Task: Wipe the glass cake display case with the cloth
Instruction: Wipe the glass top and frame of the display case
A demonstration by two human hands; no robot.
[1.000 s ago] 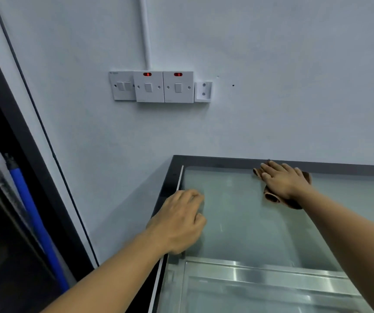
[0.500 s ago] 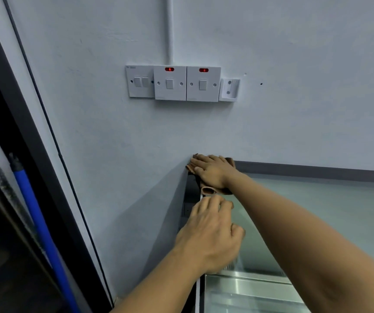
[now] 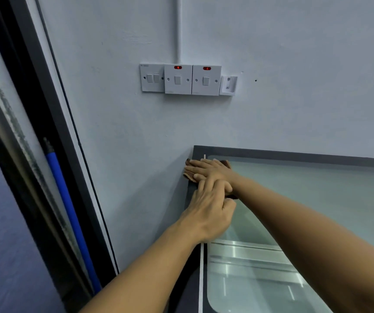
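Right hand [image 3: 213, 171] flat, pressing cloth [image 3: 226, 164] onto display case [image 3: 294, 156] corner; left hand [image 3: 210, 211] loosely curled, resting on the case, grasping nothing.

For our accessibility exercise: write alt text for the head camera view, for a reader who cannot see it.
A person's right hand presses a brown cloth flat on the far left corner of a glass display case; the left hand rests close beside it.
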